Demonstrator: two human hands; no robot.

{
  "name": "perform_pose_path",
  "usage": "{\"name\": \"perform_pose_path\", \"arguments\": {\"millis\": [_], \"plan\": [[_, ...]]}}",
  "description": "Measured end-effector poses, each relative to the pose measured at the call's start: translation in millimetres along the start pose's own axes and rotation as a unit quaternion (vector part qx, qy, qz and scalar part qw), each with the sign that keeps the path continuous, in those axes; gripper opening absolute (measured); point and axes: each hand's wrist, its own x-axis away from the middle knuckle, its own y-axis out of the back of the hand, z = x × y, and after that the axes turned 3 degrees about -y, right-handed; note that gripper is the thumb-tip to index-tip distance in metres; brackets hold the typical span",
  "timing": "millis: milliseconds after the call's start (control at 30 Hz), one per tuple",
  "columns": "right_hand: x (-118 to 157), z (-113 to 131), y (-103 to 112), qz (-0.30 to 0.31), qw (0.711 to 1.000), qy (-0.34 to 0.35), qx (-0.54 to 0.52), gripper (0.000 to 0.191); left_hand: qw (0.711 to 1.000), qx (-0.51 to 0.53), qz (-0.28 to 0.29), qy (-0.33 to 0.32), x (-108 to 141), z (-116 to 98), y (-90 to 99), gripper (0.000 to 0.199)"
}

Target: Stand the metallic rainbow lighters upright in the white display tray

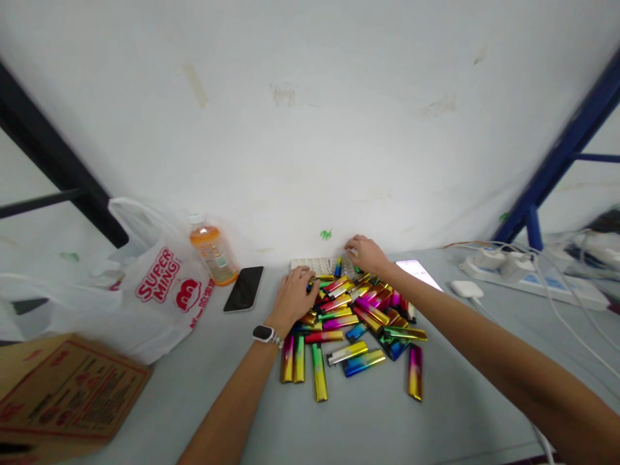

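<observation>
Shiny lighters (369, 312), shading through metallic gold, magenta, green and blue, lie heaped on the grey table (368, 413). The left hand (294, 294) rests at the heap's left edge; the right hand (367, 254) is at its far side. I cannot tell what either grips. The plastic bag (167, 310) reads "SUPER MING" in red.

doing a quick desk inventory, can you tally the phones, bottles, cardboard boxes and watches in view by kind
phones: 2
bottle: 1
cardboard box: 1
watch: 1
total: 5, leaving out the lighters, which overlap too much to count
</observation>
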Motion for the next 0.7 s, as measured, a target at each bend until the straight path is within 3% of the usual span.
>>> {"name": "perform_pose_path", "arguments": {"millis": [200, 367, 533, 700], "plan": [[19, 3, 6, 0.098, 0.995, 0.004, -0.016, 0.046, 0.999, -0.051, 0.013, 0.005, 3, 0, 1.5, 0.029], [19, 14, -2, 0.111, 0.994, 0.008, -0.024, 0.046, 1.0, -0.023, 0.004, 0.007, 6, -2, -1.9, 0.027], [6, 28, -4, 0.092, 0.991, -0.094, 0.003, 0.06, 0.999, -0.039, 0.011, 0.005, -6, -9, 1.3, 0.024], [-10, 43, -5, 0.133, 0.978, -0.16, 0.031, 0.047, 0.993, -0.076, 0.083, -0.021, -30, -12, 11.7, 0.018]]}}
